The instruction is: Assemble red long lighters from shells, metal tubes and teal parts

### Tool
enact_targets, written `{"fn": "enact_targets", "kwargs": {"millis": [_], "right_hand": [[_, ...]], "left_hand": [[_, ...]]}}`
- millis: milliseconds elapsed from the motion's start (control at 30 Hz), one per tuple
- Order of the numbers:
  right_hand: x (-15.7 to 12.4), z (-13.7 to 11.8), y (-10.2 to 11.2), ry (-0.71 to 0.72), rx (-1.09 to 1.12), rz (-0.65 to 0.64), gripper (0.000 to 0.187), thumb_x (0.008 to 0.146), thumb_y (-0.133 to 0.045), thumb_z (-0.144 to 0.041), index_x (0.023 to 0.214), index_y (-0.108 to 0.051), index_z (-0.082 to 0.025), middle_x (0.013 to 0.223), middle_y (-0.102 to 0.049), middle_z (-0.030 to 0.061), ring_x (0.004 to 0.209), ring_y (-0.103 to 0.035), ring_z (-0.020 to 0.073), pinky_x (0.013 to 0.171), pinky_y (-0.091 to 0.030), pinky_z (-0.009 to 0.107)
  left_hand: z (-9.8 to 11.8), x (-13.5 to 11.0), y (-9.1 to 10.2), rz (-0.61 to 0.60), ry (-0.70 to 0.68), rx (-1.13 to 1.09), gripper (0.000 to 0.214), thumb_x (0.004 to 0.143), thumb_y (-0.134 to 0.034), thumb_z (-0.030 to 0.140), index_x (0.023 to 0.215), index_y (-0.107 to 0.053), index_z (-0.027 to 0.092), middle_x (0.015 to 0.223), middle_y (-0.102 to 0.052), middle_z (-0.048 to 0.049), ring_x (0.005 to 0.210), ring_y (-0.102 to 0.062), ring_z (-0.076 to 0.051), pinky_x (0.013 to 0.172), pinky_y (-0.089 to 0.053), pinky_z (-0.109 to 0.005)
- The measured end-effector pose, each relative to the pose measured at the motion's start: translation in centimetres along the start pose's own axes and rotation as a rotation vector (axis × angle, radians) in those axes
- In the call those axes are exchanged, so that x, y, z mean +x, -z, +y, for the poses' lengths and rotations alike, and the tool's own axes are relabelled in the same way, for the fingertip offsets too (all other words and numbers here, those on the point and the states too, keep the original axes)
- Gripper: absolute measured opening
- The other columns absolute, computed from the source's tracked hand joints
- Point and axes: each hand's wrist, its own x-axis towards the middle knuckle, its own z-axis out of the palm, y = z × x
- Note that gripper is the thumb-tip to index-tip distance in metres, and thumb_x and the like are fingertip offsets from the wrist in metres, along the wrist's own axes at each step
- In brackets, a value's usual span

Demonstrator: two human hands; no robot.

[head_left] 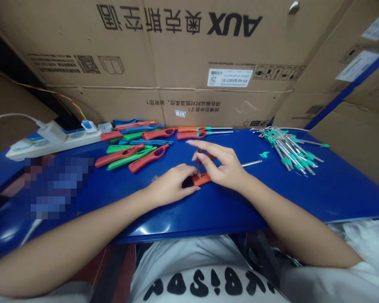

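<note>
An orange long-nosed lighter (202, 180) lies on the blue table before me, its metal tube pointing right. My left hand (172, 184) grips the lighter's left end between thumb and fingers. My right hand (224, 167) is closed around a small screwdriver (198, 160) with a red handle. Upright, the screwdriver has its tip down at the lighter's handle; the exact contact point is partly hidden by fingers. Next to my left hand is a small pile of screws (155, 178). Behind my hands lie two assembled lighters, the nearer with a red handle (189, 135).
Several red, green and blue handle shells (132, 158) lie at the back left. Metal tubes with green parts (290, 151) are heaped at the right, near a loose green piece (264, 155). A power strip (72, 138) stands far left; a cardboard wall (177, 54) closes the back.
</note>
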Motion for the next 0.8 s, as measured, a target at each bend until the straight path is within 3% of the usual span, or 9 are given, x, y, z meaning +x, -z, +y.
{"fn": "enact_targets", "kwargs": {"millis": [133, 233, 333, 433, 567, 633, 733, 800], "right_hand": [[-0.06, 0.33, 0.05, 0.060, -0.157, 0.082, 0.020, 0.095, -0.065, -0.034, 0.107, -0.071, -0.019, 0.100, -0.077, 0.0060, 0.064, -0.066, 0.0110, 0.069, -0.055, 0.025], [-0.09, 0.15, 0.02, 0.052, -0.096, 0.021, 0.028, 0.103, -0.049, -0.030, 0.123, -0.066, -0.019, 0.105, -0.076, 0.0071, 0.078, -0.070, 0.0128, 0.077, -0.057, 0.026], [-0.03, -0.05, -0.20, -0.052, 0.161, -0.115, 0.040, 0.106, -0.037, -0.025, 0.144, -0.049, -0.020, 0.106, -0.073, 0.0052, 0.066, -0.066, 0.0079, 0.068, -0.057, 0.023], [0.00, 0.11, -0.33, -0.086, 0.184, -0.118, 0.036, 0.104, -0.046, -0.028, 0.138, -0.054, -0.019, 0.102, -0.073, 0.0037, 0.056, -0.060, 0.0060, 0.062, -0.054, 0.021], [-0.09, 0.44, -0.11, 0.018, -0.130, 0.019, 0.023, 0.096, -0.064, -0.035, 0.111, -0.068, -0.019, 0.101, -0.076, 0.0057, 0.067, -0.066, 0.0112, 0.072, -0.055, 0.025], [-0.09, 0.39, -0.01, 0.050, -0.160, 0.021, 0.023, 0.098, -0.059, -0.033, 0.115, -0.068, -0.019, 0.106, -0.076, 0.0072, 0.078, -0.070, 0.0141, 0.078, -0.057, 0.027], [0.03, 0.19, -0.07, -0.001, -0.009, -0.014, 0.035, 0.105, -0.041, -0.025, 0.135, -0.059, -0.021, 0.124, -0.071, 0.0087, 0.088, -0.071, 0.0142, 0.083, -0.058, 0.030], [0.15, 0.17, -0.17, -0.043, 0.099, -0.014, 0.036, 0.104, -0.041, -0.023, 0.136, -0.058, -0.021, 0.120, -0.072, 0.0079, 0.086, -0.070, 0.0136, 0.079, -0.058, 0.029]], "left_hand": [[0.12, -0.01, 0.07, 0.007, -0.007, -0.008, 0.021, 0.089, -0.071, 0.026, 0.106, -0.061, 0.019, 0.099, -0.068, -0.0048, 0.094, -0.064, -0.022, 0.085, -0.051, -0.034], [0.07, -0.02, 0.06, 0.014, -0.013, -0.008, 0.021, 0.089, -0.071, 0.027, 0.105, -0.061, 0.018, 0.098, -0.068, -0.0050, 0.093, -0.064, -0.022, 0.085, -0.052, -0.035], [0.03, -0.02, 0.06, 0.013, -0.007, -0.010, 0.017, 0.089, -0.070, 0.027, 0.101, -0.062, 0.019, 0.096, -0.068, -0.0044, 0.090, -0.065, -0.022, 0.084, -0.052, -0.035], [0.11, -0.03, 0.10, 0.012, -0.003, -0.015, 0.015, 0.089, -0.069, 0.027, 0.099, -0.062, 0.019, 0.095, -0.068, -0.0045, 0.091, -0.065, -0.023, 0.085, -0.052, -0.036], [0.19, -0.06, 0.13, 0.011, -0.005, -0.027, 0.018, 0.090, -0.069, 0.027, 0.105, -0.062, 0.020, 0.100, -0.069, -0.0055, 0.096, -0.065, -0.023, 0.088, -0.052, -0.037], [0.14, -0.06, 0.10, 0.015, -0.005, -0.025, 0.020, 0.090, -0.069, 0.028, 0.106, -0.062, 0.020, 0.101, -0.069, -0.0057, 0.096, -0.065, -0.023, 0.088, -0.052, -0.038], [-0.01, -0.05, 0.03, 0.012, 0.003, -0.013, 0.020, 0.090, -0.069, 0.031, 0.105, -0.062, 0.019, 0.100, -0.069, -0.0057, 0.095, -0.065, -0.023, 0.086, -0.053, -0.037], [-0.08, -0.05, 0.00, 0.010, 0.003, -0.016, 0.020, 0.090, -0.070, 0.030, 0.104, -0.062, 0.020, 0.100, -0.069, -0.0052, 0.095, -0.065, -0.022, 0.086, -0.052, -0.036]]}}
